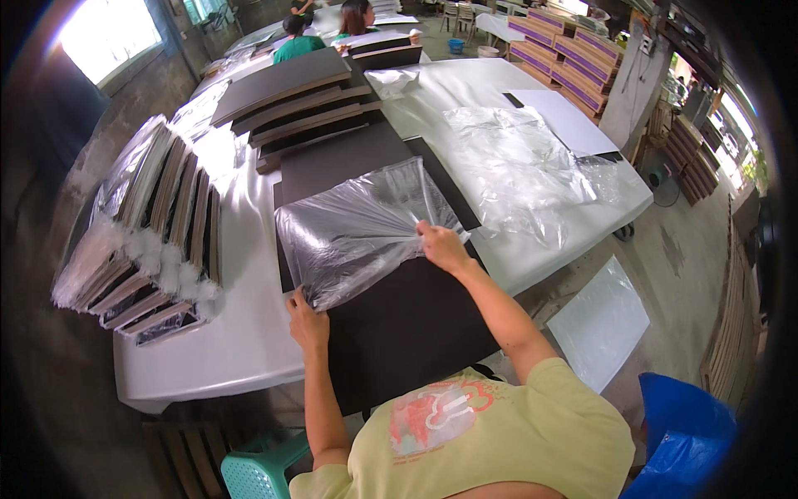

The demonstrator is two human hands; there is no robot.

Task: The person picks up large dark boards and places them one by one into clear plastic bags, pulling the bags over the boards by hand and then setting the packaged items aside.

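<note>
A clear plastic bag [357, 220] is drawn partway over a dark flat panel [407, 324] that lies in front of me and reaches toward my body. My left hand [308, 323] grips the bag's near left corner, fingers closed on the film. Farther right, my right hand [442, 248] pinches the bag's right edge, and creases fan out from that grip across the film. Under the far end of the bag lies another dark panel [349, 158]. Beyond it stands a stack of thick dark panels [287, 83].
Plastic-wrapped panels [150, 233] lean in a row at left on the white-covered table [249, 349]. Loose clear film [524, 166] and a white sheet [565, 121] lie at right. A green stool [253, 474] stands near me. Two people in green sit at the far end.
</note>
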